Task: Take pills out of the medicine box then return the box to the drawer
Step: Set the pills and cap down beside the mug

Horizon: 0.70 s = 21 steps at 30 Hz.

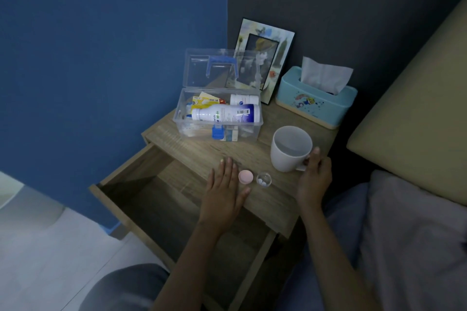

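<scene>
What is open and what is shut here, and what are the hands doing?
Medicine box: lid open, bottles inside.
Drawer: pulled open.
Small pill cup: uncovered, white pills inside.
Pink cap: off, lying beside the cup.
Mug: upright.
Tissue box: a tissue sticking out.
Left hand: flat on the table, holding nothing.
Right hand: on the mug's handle.

white bottle (225, 114) label, print unreadable

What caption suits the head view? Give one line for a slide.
Pills out beside pink cap, right hand on mug, box open, drawer open.
</scene>
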Each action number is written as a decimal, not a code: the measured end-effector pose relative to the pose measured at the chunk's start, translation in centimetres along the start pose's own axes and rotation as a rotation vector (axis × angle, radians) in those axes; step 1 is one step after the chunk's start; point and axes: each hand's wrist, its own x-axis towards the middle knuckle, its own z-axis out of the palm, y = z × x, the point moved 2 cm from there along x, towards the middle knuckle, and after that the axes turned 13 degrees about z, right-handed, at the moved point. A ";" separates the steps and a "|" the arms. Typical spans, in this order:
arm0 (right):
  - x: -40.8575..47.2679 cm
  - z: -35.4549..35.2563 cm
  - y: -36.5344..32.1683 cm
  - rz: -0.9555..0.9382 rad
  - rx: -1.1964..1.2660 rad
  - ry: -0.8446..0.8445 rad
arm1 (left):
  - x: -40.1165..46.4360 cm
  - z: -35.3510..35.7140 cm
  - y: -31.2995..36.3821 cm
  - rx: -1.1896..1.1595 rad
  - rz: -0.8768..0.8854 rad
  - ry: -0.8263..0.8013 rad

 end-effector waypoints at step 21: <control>-0.2 1.0 -6.5 -0.211 -0.035 -0.039 | 0.5 -4.4 -1.8 -0.364 -0.180 0.448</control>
